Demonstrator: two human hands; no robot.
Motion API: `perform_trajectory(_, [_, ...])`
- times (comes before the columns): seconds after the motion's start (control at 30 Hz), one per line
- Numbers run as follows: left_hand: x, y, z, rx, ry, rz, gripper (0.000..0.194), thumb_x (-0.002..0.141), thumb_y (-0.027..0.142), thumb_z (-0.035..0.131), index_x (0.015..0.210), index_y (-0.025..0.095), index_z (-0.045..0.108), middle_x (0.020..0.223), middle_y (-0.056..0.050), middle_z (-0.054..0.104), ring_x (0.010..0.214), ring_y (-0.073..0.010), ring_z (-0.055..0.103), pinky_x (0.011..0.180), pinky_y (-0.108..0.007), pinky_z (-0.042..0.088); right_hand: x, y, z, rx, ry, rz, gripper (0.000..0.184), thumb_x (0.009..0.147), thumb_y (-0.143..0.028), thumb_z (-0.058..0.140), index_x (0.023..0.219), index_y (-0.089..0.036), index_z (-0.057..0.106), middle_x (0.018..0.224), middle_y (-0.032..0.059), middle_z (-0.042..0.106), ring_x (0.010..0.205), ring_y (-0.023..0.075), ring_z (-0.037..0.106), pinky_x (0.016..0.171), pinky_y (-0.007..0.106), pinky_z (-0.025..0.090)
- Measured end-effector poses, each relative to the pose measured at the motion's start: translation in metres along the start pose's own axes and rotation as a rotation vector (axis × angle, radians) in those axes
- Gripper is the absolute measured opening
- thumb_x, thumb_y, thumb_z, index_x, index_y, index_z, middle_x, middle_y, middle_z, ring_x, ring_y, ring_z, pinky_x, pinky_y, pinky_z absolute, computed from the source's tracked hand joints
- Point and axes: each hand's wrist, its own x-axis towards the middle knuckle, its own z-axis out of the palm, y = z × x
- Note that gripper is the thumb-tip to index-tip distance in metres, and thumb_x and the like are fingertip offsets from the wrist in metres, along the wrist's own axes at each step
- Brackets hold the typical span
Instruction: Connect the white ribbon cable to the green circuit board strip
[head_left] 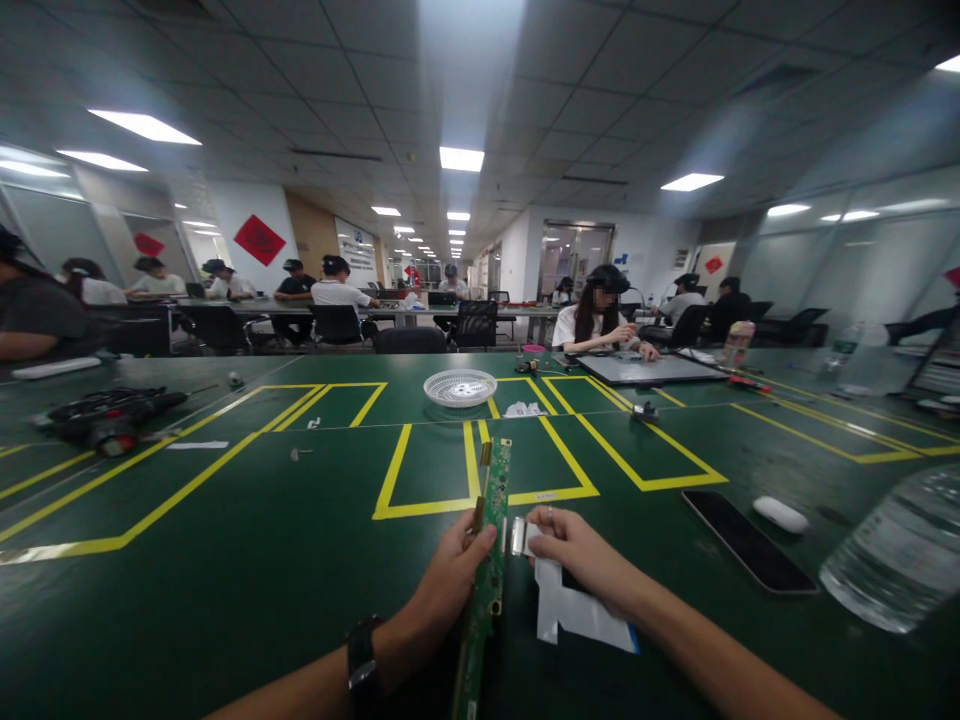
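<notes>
A long narrow green circuit board [495,500] lies on the green table [247,560], running away from me. My left hand [450,580], with a black watch on the wrist, grips the board's left edge with closed fingers. My right hand [577,550] is closed in a pinch on the end of a white flat ribbon cable [570,610], holding it against the board's right edge. The cable trails back under my right forearm.
A black phone [746,540] and a white earbud case [780,514] lie to the right, with a clear water bottle [900,550] at the far right. A white mesh dish [460,388] sits ahead among yellow tape outlines. A screwdriver tool [105,415] lies left. Several people work at tables behind.
</notes>
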Motion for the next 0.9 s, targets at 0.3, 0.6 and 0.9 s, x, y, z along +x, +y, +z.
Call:
perform_trajectory(0.3, [-0.0006, 0.0026, 0.0014, 0.021, -0.015, -0.024, 0.044, 0.085, 0.044, 0.059, 0.117, 0.015, 0.05, 0.078, -0.003, 0.066, 0.061, -0.0128, 0.062, 0.055, -0.022, 0.047, -0.001, 0.0038, 0.0065, 0.091, -0.043, -0.008, 0.029, 0.079, -0.041, 0.065, 0.081, -0.013, 0.059, 0.072, -0.0009, 0.059, 0.063, 0.0096, 0.052, 0.06, 0.022, 0.038])
perform_trajectory(0.6, [0.0031, -0.0047, -0.0014, 0.015, -0.014, 0.008, 0.046, 0.084, 0.046, 0.06, 0.117, 0.015, 0.051, 0.082, -0.004, 0.066, 0.064, -0.0137, 0.063, 0.059, -0.024, 0.048, 0.0035, 0.0104, 0.0071, 0.1, -0.015, -0.006, 0.033, 0.077, -0.045, 0.067, 0.078, -0.014, 0.058, 0.068, -0.0015, 0.059, 0.058, 0.0091, 0.05, 0.057, 0.021, 0.036])
perform_trajectory(0.9, [-0.0004, -0.001, 0.0015, 0.054, -0.031, -0.004, 0.049, 0.084, 0.047, 0.058, 0.122, 0.017, 0.049, 0.082, -0.004, 0.065, 0.065, -0.015, 0.062, 0.061, -0.026, 0.049, 0.0004, 0.006, 0.0081, 0.095, -0.042, 0.011, 0.029, 0.078, -0.042, 0.065, 0.08, -0.013, 0.059, 0.069, -0.0015, 0.059, 0.058, 0.0083, 0.05, 0.057, 0.02, 0.035])
